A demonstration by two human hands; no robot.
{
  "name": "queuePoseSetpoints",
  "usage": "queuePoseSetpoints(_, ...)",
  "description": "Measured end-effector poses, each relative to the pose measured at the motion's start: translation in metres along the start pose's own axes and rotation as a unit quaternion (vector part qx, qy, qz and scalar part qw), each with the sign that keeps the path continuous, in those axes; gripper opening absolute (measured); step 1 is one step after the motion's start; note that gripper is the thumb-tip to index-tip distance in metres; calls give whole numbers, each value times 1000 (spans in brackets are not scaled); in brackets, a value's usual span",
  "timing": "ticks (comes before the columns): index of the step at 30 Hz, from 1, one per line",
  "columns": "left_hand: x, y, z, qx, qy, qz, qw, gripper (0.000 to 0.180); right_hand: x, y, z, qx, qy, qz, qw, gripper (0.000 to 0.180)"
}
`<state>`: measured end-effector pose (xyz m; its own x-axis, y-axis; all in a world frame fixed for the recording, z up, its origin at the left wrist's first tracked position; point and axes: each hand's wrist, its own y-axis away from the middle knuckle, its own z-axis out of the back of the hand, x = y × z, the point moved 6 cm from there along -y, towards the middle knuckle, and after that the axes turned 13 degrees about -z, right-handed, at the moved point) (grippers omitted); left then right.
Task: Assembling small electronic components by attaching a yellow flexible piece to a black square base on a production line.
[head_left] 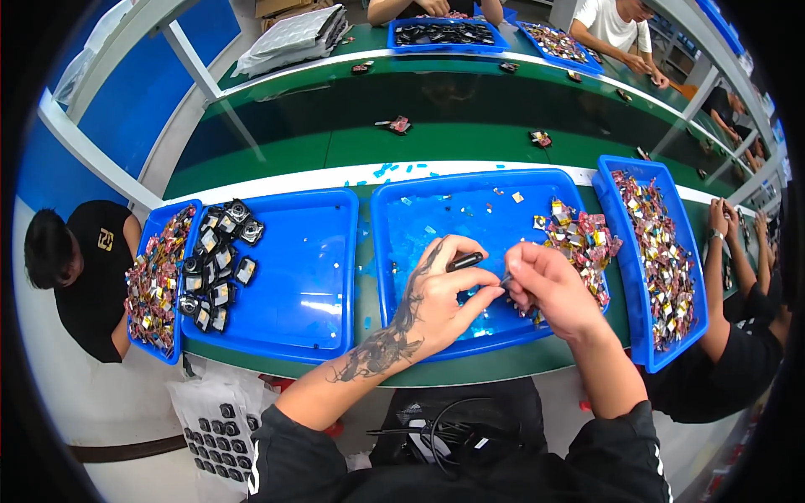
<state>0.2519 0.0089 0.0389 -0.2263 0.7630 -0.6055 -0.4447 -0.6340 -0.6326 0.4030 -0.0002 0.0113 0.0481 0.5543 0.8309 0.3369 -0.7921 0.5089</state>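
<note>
Both my hands are above a blue tray (375, 251), their fingertips meeting over its middle. My left hand (440, 298) is closed, with a glossy black oblong piece (465, 261) held under its curled fingers. Its thumb and a finger reach toward the right fingertips. My right hand (549, 289) pinches at that same spot; a small dark bit shows there, too little to name. Right beside it, inside the tray, lies a heap of small circuit boards (579, 235) with reddish, yellow and silvery parts. Small blue film scraps (430, 230) are scattered on the tray floor.
Left of me, another blue tray (340, 251) holds black camera-like units (220, 264). Narrow trays (651, 356) of small boards flank both. Beyond runs a green conveyor (310, 130) with a few loose parts (394, 125). Co-workers sit left, right and opposite. A bag of black parts (220, 440) sits below.
</note>
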Motion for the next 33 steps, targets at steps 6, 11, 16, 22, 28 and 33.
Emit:
queuePoseSetpoints(6,15,6,-3,-26,86,100,991,13,21,9,8,-259,257,256,895,15)
queuePoseSetpoints(11,16,7,-2,-17,94,113,989,13,23,18,0,-116,160,171,965,10)
queuePoseSetpoints(16,12,4,0,-16,68,89,994,13,17,11,5,-58,174,87,979,9)
queuePoseSetpoints(22,-1,-2,3,-7,35,-4,999,13,-3,0,-5,37,-73,-53,995,17)
queuePoseSetpoints(28,8,2,2,-57,87,75,992,11,31,11,0,-342,362,297,815,15)
queuePoseSetpoints(33,29,11,-4,-97,267,192,940,8,32,20,-4,-383,416,313,763,12)
